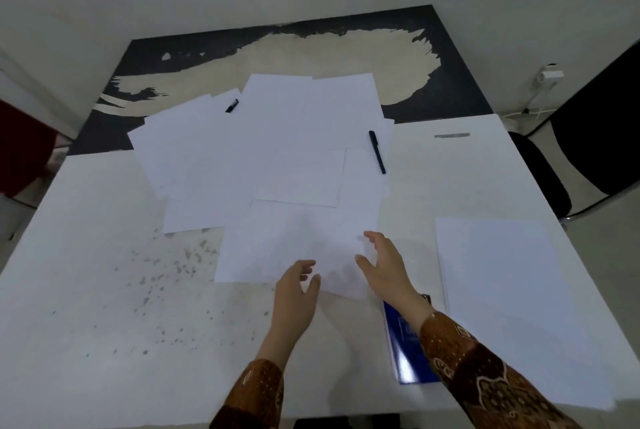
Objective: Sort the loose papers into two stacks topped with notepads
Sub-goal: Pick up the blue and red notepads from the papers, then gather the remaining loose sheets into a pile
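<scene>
Left hand (pixel 294 293) and right hand (pixel 382 264) reach forward (fingers loosely spread).

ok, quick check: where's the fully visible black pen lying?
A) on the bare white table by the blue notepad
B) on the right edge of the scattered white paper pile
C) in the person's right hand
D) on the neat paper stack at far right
B: the black pen lies on the right edge of the scattered white paper pile, well beyond both hands.

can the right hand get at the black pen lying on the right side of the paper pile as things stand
Probably yes. The right hand hovers open over the near sheets, and the black pen lies uncovered on top of the papers straight beyond it, with nothing between them.
</scene>
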